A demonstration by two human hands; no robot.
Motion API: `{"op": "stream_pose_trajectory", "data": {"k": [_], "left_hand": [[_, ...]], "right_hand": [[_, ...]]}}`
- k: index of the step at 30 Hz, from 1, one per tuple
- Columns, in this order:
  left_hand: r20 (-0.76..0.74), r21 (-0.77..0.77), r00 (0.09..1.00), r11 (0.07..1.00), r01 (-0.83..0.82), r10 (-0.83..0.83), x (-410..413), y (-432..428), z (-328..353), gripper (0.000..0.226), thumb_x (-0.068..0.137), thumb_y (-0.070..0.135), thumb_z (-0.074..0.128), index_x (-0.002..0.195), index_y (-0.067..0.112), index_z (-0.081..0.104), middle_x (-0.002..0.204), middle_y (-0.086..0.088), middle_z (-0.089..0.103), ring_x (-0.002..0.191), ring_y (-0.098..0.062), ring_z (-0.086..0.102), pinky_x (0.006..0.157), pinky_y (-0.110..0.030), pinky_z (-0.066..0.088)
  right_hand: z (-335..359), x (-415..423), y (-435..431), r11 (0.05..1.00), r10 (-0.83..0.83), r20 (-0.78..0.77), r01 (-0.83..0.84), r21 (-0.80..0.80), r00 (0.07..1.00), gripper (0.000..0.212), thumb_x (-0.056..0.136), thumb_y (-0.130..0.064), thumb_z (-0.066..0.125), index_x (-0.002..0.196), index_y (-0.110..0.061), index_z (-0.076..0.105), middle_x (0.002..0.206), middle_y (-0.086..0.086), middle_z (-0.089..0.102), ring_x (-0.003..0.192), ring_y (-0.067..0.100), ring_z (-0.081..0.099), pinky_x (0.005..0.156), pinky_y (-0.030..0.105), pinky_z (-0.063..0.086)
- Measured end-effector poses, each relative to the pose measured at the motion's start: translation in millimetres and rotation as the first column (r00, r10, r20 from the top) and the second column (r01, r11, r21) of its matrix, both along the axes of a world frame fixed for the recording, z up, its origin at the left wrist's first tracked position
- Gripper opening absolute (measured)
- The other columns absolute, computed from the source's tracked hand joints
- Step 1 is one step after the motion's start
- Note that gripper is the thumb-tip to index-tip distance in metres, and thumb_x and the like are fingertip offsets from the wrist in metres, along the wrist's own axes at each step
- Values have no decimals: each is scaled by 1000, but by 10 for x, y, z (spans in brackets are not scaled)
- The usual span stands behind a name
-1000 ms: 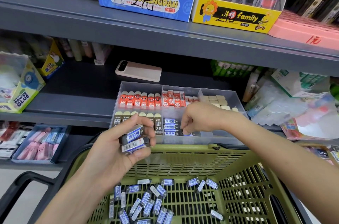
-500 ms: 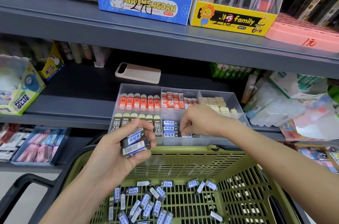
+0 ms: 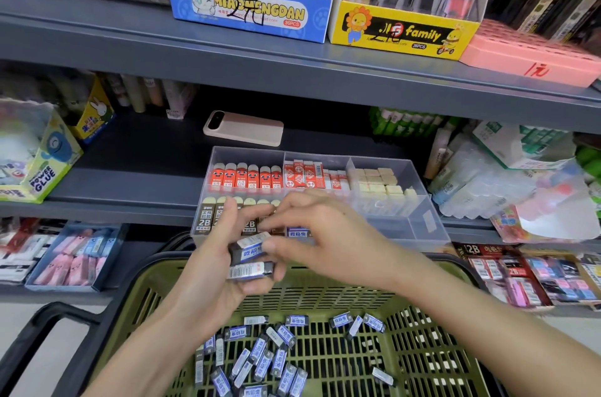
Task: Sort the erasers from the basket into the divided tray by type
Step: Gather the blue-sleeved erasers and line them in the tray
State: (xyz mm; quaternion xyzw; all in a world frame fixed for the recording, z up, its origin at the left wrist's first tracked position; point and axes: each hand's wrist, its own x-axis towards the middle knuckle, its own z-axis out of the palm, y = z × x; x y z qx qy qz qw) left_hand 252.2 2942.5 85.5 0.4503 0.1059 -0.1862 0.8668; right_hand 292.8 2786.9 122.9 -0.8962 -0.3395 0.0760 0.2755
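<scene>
Divided tray (image 3: 435,234) holds red, brown and cream erasers (image 3: 247,177) by compartment; the green basket (image 3: 422,331) below it, loose black blue-labelled erasers (image 3: 260,354). In front of the tray the left hand (image 3: 208,270) grips a stack (image 3: 250,261) of these — the right hand (image 3: 328,234) touches its top, grip unclear.

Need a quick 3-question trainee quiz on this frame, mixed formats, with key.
1. True or false: the left hand holds a stack of blue-labelled erasers.
2. The cream erasers sit in which compartment of the divided tray? A back-left, B back-right, C front-left.
3. Fill in: the loose erasers lie in the green ___.
Key: 1 true; 2 B; 3 basket.
</scene>
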Motion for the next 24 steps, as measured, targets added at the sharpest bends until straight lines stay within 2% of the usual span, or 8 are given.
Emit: {"op": "stream_pose_trajectory", "data": {"k": [3,6,8,11,14,18,21,24], "left_hand": [[18,67,999,997,35,-36,-38,-35,16,61,81,63,39,117,18,62,69,-18,53,50,-25,54,34,-21,31],[46,84,995,993,80,-84,-45,-35,18,63,82,64,35,109,16,66,70,-18,60,53,-22,55,36,-20,34],[42,79,996,994,81,-85,-27,6,18,61,87,59,38,110,10,65,75,-19,61,58,-20,55,41,-21,37],[71,41,992,994,103,-106,12,121,2,34,81,28,66,105,4,68,86,-17,63,76,-22,61,57,-24,51],[69,-44,992,993,112,-109,29,163,-24,38,62,-10,55,95,0,72,99,-19,65,100,-30,66,76,-31,58],[0,-157,997,984,79,-80,11,110,-1,37,70,-16,45,102,-12,63,112,-32,64,107,-40,64,77,-35,58],[-10,-154,996,984,89,-91,17,95,15,43,73,-11,49,116,-9,56,113,-31,64,107,-38,64,82,-36,57],[-28,-148,997,987,66,-70,27,88,31,43,77,-2,52,119,-7,56,114,-29,65,105,-38,65,79,-34,58]], "right_hand": [[-4,-43,32,1000,-4,-49,3,-21,999,21,83,-31,69,102,-21,70,99,-7,59,98,7,46,92,26,35],[36,-82,-15,969,19,-284,52,240,959,10,82,-16,71,91,-17,70,88,-1,62,78,-1,52,76,21,44],[50,-1,-146,922,-68,-335,188,339,940,14,80,-12,72,89,-22,69,79,-5,63,67,-3,51,68,19,44],[-14,263,-429,902,-408,-101,418,114,908,20,77,-21,76,95,-25,68,73,-12,55,69,1,49,69,18,39],[-137,417,-585,837,-375,261,446,-317,890,21,77,-40,72,95,-30,70,74,-15,54,90,12,47,80,26,36],[-313,472,-542,860,-304,318,402,-315,898,18,75,-44,71,88,-32,74,66,-16,48,90,14,47,72,21,18],[-372,494,-492,862,-294,365,410,-299,883,19,74,-48,71,86,-34,75,61,-17,39,85,13,40,67,23,9],[-393,495,-512,855,-200,417,365,-367,887,16,79,-46,66,83,-33,75,72,-15,62,89,19,46,68,27,7]]}}
